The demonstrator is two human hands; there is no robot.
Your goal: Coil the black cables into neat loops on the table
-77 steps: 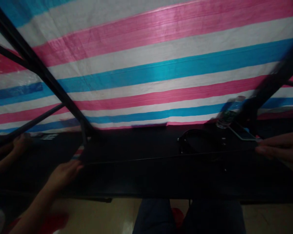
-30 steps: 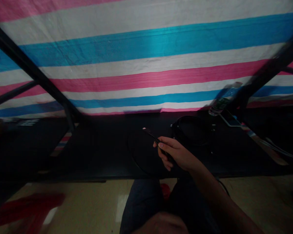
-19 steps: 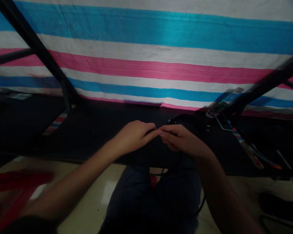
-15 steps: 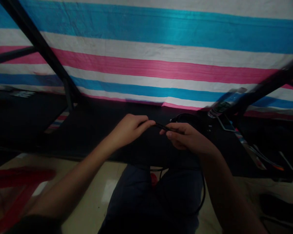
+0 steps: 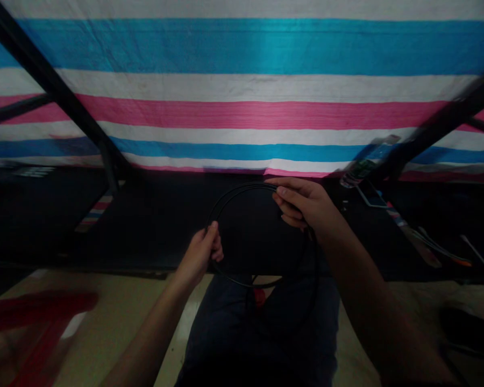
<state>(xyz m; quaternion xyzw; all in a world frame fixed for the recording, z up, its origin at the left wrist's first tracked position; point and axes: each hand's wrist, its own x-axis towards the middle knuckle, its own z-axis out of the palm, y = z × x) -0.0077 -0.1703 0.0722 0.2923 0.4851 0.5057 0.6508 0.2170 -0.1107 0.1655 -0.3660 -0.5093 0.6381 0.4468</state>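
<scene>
Both my hands hold a thin black cable [image 5: 236, 189], which forms a wide round loop above the dark table. My left hand [image 5: 201, 252] grips the lower left of the loop with its fingers curled around the cable. My right hand [image 5: 302, 201] closes on the upper right of the loop, where several strands appear to gather. Below the loop, a strand hangs down in front of my dark trousers [image 5: 262, 338]. No cable end shows clearly.
The black table [image 5: 64, 215] stands before a striped pink, white and blue tarp [image 5: 242, 113] crossed by black bars [image 5: 56, 91]. A water bottle [image 5: 367, 166] and a phone [image 5: 371, 196] lie at the right. A blurred red object [image 5: 32, 317] sits low left.
My hands have moved apart from their close pinch on the cable. The cable now spreads into a wide loop, my left hand lower and my right hand higher.
</scene>
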